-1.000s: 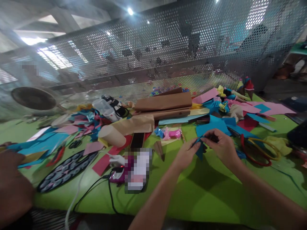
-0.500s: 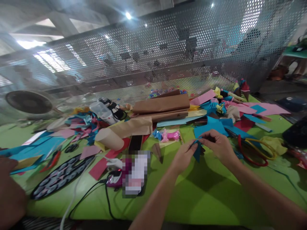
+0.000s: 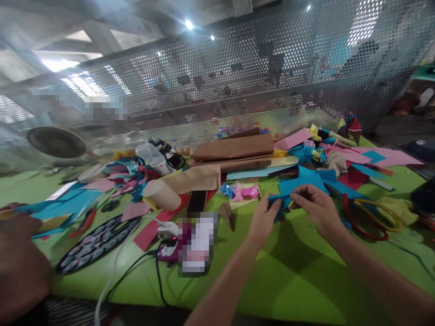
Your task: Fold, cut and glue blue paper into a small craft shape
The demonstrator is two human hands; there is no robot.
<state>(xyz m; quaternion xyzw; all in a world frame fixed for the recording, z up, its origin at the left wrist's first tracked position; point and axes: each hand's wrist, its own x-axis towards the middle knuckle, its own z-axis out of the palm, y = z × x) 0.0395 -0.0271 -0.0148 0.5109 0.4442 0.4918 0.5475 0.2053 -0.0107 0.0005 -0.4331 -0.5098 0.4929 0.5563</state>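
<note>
A small piece of blue paper (image 3: 281, 206) is pinched between the thumb and fingers of my left hand (image 3: 263, 222). My right hand (image 3: 314, 208) meets the paper's right side with thumb and fingertips pressed together on its edge. Behind both hands lies a larger blue sheet (image 3: 299, 179). A small brown paper cone (image 3: 227, 214) rests to the left of my left hand. Right of my right hand are scissors with red and yellow handles (image 3: 367, 222).
The green table (image 3: 142, 283) holds a phone (image 3: 200, 244), a purple power adapter (image 3: 170, 249) with cables, a roll (image 3: 162, 195), brown paper (image 3: 234, 147) and coloured scraps. Another person's hand (image 3: 23, 253) is at the left. A perforated metal screen (image 3: 220, 86) stands behind.
The view has shifted slightly, moving the table's contents rightward in the picture. The blue paper has turned from hanging downward to lying more sideways between my hands. My right fingertips have moved slightly apart from my left ones.
</note>
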